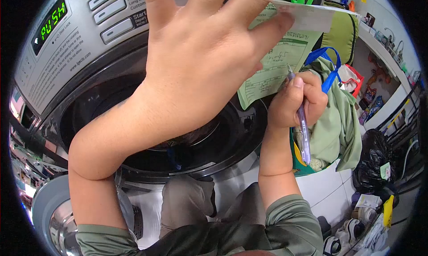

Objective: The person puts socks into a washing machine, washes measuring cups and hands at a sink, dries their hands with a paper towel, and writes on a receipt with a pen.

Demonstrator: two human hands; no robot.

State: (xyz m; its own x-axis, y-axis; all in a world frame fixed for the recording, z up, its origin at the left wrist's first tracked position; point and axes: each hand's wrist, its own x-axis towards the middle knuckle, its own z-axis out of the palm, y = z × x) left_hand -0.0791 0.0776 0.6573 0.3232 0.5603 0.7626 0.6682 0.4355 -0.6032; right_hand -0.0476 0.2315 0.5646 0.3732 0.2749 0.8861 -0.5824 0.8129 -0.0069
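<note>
My left hand (203, 55) reaches across in front of the washing machine, back of the hand towards me, fingers spread wide. Its thumb lies over the upper part of a green paper form (263, 84), and the hand covers the form's left side. Printed lines and handwriting show on the form. My right hand (299, 100) is closed around a purple pen (305, 133). The pen's tip points up at the form's right side; whether it touches the paper I cannot tell.
The washing machine's panel (53, 55) displays "PUSH" above its dark round door (191, 162). To the right, a bag with a blue handle (332, 73) holds green cloth (341, 126). Farther right lie a black plastic bag (376, 162) and shoes (354, 229). A grey basin (49, 198) stands at left.
</note>
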